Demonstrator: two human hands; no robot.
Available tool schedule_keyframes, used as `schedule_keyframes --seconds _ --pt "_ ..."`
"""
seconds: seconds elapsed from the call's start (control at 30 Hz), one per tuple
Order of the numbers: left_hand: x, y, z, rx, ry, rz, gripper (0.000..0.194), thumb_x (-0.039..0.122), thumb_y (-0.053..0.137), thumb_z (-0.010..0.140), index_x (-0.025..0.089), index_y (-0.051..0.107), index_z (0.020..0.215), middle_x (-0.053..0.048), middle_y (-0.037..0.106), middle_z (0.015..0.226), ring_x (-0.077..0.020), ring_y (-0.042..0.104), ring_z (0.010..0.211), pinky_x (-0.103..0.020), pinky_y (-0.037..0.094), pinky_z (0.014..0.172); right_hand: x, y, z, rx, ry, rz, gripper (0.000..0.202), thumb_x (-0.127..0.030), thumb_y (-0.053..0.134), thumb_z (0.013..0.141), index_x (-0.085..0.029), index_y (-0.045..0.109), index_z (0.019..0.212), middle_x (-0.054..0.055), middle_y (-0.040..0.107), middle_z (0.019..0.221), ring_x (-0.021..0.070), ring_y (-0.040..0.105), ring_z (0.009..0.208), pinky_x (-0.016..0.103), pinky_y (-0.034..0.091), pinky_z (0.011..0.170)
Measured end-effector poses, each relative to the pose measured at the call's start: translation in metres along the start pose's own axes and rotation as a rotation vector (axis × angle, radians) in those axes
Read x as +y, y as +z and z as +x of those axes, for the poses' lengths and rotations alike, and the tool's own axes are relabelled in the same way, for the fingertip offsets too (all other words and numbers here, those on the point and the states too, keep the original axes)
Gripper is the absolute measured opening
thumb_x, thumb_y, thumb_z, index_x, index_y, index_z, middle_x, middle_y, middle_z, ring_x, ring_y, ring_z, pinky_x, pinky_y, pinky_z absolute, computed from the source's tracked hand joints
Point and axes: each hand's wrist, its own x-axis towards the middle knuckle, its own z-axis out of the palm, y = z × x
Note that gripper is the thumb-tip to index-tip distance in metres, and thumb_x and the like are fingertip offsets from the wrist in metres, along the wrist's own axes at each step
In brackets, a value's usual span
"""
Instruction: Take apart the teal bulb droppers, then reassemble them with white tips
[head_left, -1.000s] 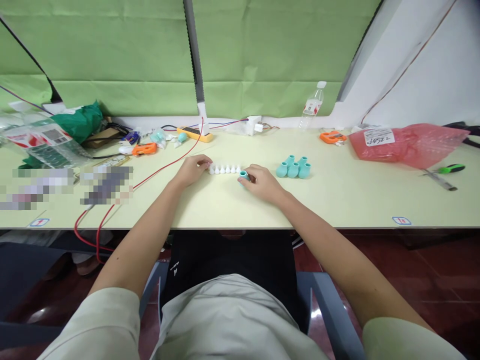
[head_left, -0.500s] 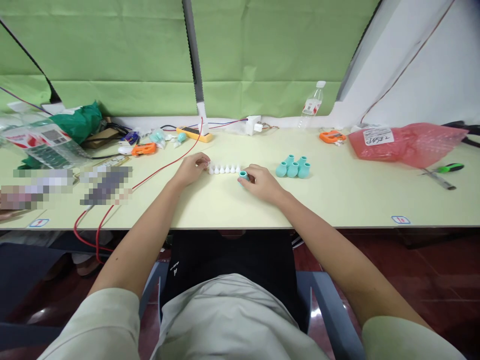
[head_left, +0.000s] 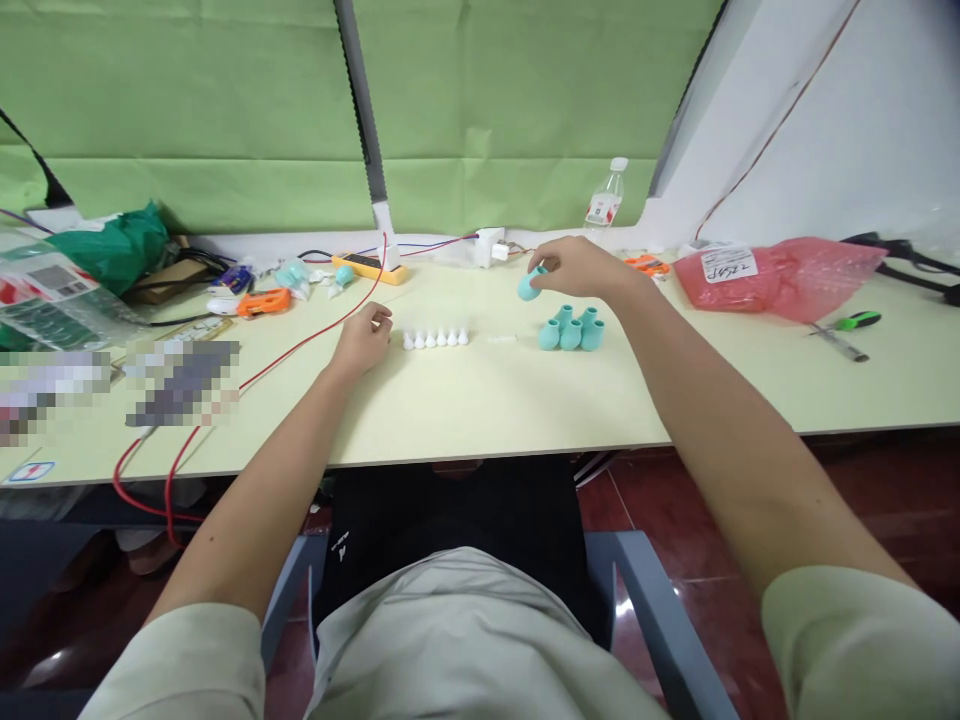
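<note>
My right hand [head_left: 574, 268] is closed on a small teal bulb-shaped piece with an open neck [head_left: 531, 284], held behind and a little left of a cluster of similar teal pieces [head_left: 571, 331]. That cluster stands on the table with its round openings facing up. My left hand [head_left: 365, 338] rests on the table with loosely curled fingers and nothing visible in them. Just right of it, without contact, is a row of small white bulb-shaped pieces [head_left: 436, 339]. A small clear or whitish strip [head_left: 502, 339] lies between the row and the cluster.
A plastic bottle [head_left: 606, 196] stands by the back wall. On the right are a red plastic bag [head_left: 780, 280] and a green-handled tool [head_left: 857, 321]. A red cable [head_left: 315, 342] crosses the left side. Behind it lie a yellow device [head_left: 367, 267] and an orange tool [head_left: 263, 303].
My right hand has lifted the teal piece away from the white row, moving right and back over the table. My left hand has come off the row's left end. The view has shifted slightly.
</note>
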Motion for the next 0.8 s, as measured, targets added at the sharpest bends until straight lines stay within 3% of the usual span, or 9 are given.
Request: schedule_keyframes --seconds 0.13,0.23,0.57,0.8 --pt "0.003 0.000 -0.002 0.002 -0.029 0.004 0.018 0.027 0.057 0.093 0.021 0.064 0.109 -0.006 0.073 0.102 -0.0167 0.066 0.068 -0.032 0.049 0.070 0.001 -0.003 0.008 -0.332 0.188 -0.319 0.024 -0.030 0.086 0.073 -0.022 0.083 0.095 0.006 0.074 0.092 0.0214 0.063 0.083 0.034 0.049 0.073" --pt "0.001 0.000 -0.001 0.002 -0.022 0.017 0.018 0.026 0.057 0.093 0.021 0.064 0.109 -0.006 0.073 0.103 -0.0168 0.066 0.068 -0.032 0.049 0.072 -0.008 0.006 0.007 -0.464 0.281 -0.440 0.036 -0.028 0.080 0.077 -0.025 0.082 0.112 0.007 0.077 0.111 0.0234 0.067 0.090 0.032 0.050 0.074" --pt "-0.007 0.001 0.003 0.022 0.020 0.027 0.018 0.026 0.058 0.092 0.020 0.065 0.108 -0.006 0.073 0.106 -0.0168 0.067 0.071 -0.032 0.048 0.073 -0.008 0.012 0.010 -0.586 0.405 -0.467 0.036 -0.025 0.076 0.076 -0.026 0.081 0.112 0.008 0.078 0.113 0.0247 0.069 0.089 0.033 0.051 0.069" --pt "-0.005 0.000 0.001 0.009 -0.017 0.031 0.020 0.026 0.056 0.094 0.021 0.066 0.110 -0.006 0.073 0.100 -0.0181 0.067 0.071 -0.031 0.047 0.069 -0.003 0.006 -0.001 -0.590 0.485 -0.396 0.031 -0.037 0.077 0.082 -0.028 0.082 0.111 0.009 0.078 0.111 0.0242 0.069 0.085 0.035 0.053 0.069"
